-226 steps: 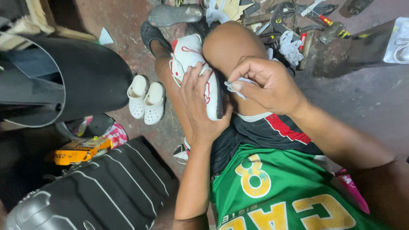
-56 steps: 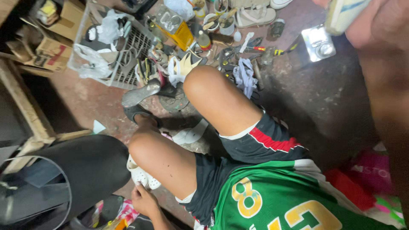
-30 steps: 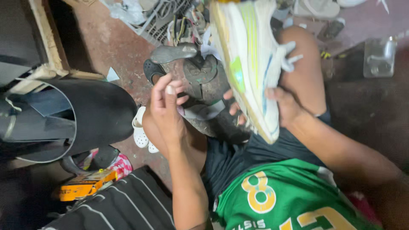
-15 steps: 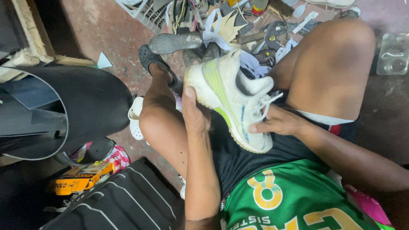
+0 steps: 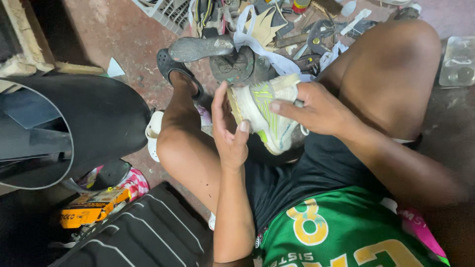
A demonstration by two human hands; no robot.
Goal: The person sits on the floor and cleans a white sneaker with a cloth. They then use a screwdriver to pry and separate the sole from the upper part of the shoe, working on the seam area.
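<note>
Both hands are working one shoe over the lap, between the knees. The left hand (image 5: 228, 131) is cupping the sole end of the white sneaker (image 5: 264, 112), palm against the rubber edge and thumb lying up the side. The right hand (image 5: 316, 110) is coming over the top, fingers spread across the upper, so each grip is closed on the shoe from its own side.

It is looking like a light thing, easily carried in the air by two hands. The knit upper with its yellow-green streaks is probably soft and giving under the fingers, while the sole edge is likely the stiff part, so the firm hold belongs there at the rim of the sole, with the other hand steadying the upper. Nothing about it looks fragile or slippery.

Just beyond the shoe, a dark metal shoe last on its stand (image 5: 217, 57) is standing on the reddish floor (image 5: 118, 34), with scraps and tools scattered behind it.

Plenty is hiding: the right hand is covering the heel and opening, the underside of the sole is turned away, and I cannot tell whether anything small is being pinched in the right fingers. The clutter at the top is cut off by the frame.
</note>
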